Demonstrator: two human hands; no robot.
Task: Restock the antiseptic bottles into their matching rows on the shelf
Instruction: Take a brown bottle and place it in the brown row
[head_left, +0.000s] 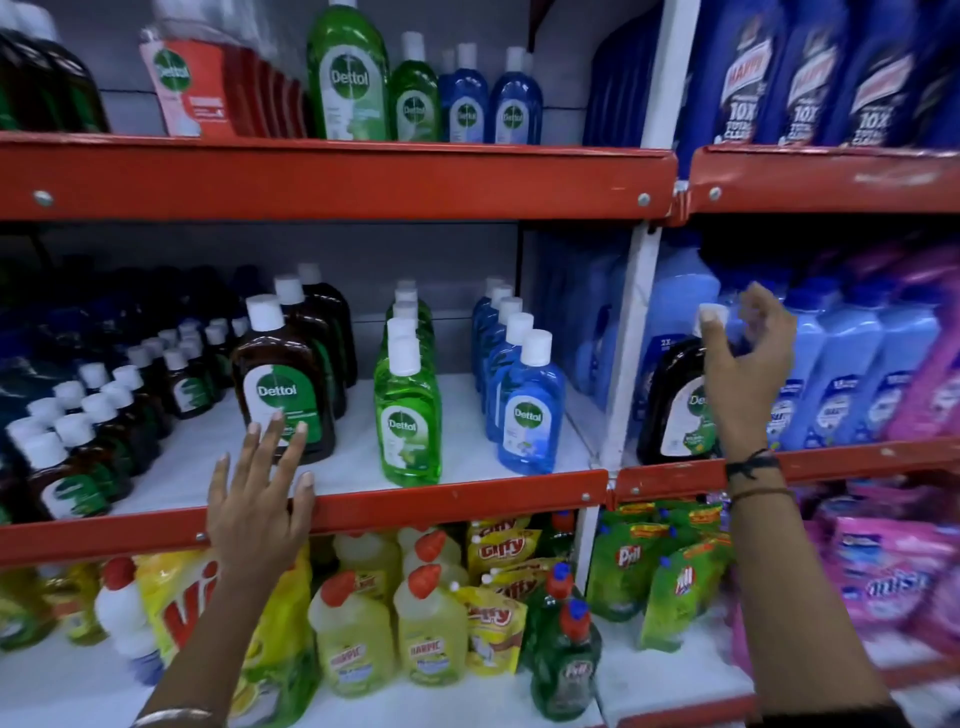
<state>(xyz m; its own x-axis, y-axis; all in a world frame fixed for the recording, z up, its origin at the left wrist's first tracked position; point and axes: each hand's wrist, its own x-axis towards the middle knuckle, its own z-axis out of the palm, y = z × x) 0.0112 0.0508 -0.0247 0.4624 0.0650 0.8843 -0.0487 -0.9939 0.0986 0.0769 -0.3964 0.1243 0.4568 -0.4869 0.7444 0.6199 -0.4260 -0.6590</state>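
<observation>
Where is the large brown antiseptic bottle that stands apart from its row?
The large brown antiseptic bottle stands on the middle shelf, right of the white upright post, before pale blue bottles; the right hand is at its cap.

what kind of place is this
Most likely a shop's cleaning-products aisle: red metal shelves carry rows of branded Dettol bottles facing front, with Harpic bottles and Pril bottles stocked below.

Brown antiseptic bottles (283, 379), green bottles (408, 405) and blue bottles (530, 405) are standing upright in three rows on the white shelf (467, 488); another brown bottle (675, 405) is standing right of them.
</observation>
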